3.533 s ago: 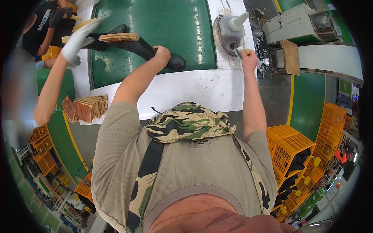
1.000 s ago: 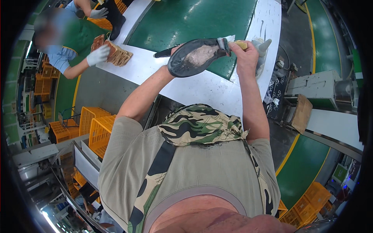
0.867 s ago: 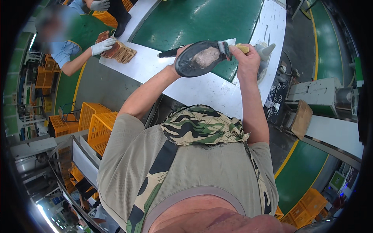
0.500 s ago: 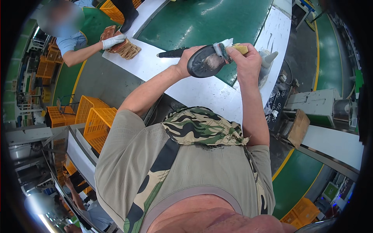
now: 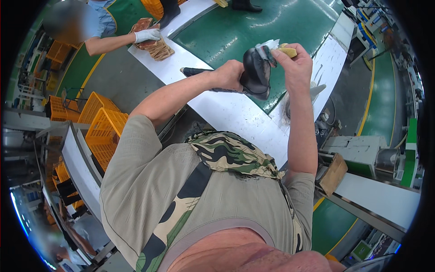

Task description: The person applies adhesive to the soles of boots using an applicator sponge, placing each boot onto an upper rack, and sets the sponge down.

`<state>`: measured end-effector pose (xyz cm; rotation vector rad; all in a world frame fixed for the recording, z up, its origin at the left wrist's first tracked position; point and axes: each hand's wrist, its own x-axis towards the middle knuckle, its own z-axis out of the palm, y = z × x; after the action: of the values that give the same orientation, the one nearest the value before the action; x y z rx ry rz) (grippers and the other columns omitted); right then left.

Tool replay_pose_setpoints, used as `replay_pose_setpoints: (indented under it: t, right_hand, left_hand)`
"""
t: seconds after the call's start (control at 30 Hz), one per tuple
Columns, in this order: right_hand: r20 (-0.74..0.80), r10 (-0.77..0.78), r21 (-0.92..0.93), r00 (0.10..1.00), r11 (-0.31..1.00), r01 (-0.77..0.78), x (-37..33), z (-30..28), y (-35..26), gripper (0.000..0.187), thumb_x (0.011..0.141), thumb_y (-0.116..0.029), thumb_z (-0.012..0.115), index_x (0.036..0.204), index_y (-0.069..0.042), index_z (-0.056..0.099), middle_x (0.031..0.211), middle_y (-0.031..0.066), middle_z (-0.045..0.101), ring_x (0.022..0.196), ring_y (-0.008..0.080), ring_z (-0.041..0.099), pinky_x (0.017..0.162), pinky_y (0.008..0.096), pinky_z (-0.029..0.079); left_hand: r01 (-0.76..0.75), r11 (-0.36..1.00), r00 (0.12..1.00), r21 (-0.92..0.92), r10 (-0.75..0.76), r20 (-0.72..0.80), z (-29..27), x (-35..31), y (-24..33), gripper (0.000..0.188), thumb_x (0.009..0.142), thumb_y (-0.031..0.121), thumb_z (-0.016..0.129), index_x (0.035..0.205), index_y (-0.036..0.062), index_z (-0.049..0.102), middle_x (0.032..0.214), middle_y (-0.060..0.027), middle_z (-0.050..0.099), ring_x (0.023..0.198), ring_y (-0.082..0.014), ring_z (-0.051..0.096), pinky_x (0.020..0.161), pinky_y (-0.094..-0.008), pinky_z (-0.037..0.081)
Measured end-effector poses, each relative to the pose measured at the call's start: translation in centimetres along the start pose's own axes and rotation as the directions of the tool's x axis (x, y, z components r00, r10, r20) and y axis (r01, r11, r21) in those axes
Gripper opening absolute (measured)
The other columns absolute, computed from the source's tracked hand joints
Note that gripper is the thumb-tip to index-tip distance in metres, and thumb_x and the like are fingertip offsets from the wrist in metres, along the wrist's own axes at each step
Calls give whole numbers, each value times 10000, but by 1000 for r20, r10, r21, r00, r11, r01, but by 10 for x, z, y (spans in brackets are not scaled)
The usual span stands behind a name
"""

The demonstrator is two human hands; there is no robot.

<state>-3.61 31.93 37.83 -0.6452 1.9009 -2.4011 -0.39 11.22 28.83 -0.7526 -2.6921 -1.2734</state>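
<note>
My left hand [image 5: 229,75] is closed around a black boot [image 5: 256,75] above the workbench. The boot's shaft reaches left past my wrist, and its smooth dark foot part faces right. My right hand [image 5: 297,68] pinches a small yellow pad [image 5: 288,51] and a crumpled white cloth [image 5: 268,45] with a dark greenish part, close against the boot's upper end. Just what the greenish part is, I cannot make out. Behind my right wrist, a pale cone-shaped nozzle [image 5: 318,89] stands on the white table edge.
A green conveyor belt [image 5: 217,43] runs between white borders [image 5: 217,102], with other black boots [image 5: 247,5] on it. Across at left, a person's white-gloved hand [image 5: 147,35] rests on a brown stack [image 5: 158,50]. Yellow crates [image 5: 105,136] stand left; a wooden board [image 5: 333,174] is at right.
The boot has turned in my left hand, from its underside facing me to its side. My right hand has shifted slightly right and up, still with the pad and cloth. The whole view has swung a little.
</note>
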Motion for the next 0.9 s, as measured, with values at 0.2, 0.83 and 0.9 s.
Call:
replay_pose_setpoints:
  t: [0.2, 0.83, 0.9]
  right_hand:
    - [190, -118, 86, 975, 991, 103, 18, -8, 9, 167, 821, -6, 733, 858, -13, 571, 895, 45, 620, 765, 87, 580, 647, 215, 492]
    - [429, -49, 6, 902, 999, 51, -60, -36, 53, 202, 778, 3, 690, 794, -50, 495, 942, 99, 618, 855, 111, 534, 776, 262, 435]
    - [405, -56, 37, 913, 998, 45, -58, -33, 54, 207, 778, -6, 701, 800, -49, 500, 936, 97, 617, 857, 113, 537, 779, 264, 437]
  left_hand:
    - [297, 938, 838, -177, -168, 519, -29, -3, 26, 489, 539, -31, 789, 1011, 4, 666, 907, -104, 717, 861, -202, 677, 773, -333, 525]
    - [499, 548, 796, -672, 16, 605, -7, -51, 2, 950, 513, 110, 937, 1318, -45, 457, 1222, -122, 615, 1128, -208, 579, 988, -358, 467]
    - [525, 515, 792, -677, -4, 611, -7, -55, 7, 922, 503, 89, 921, 1302, -42, 479, 1210, -121, 623, 1116, -205, 587, 982, -348, 467]
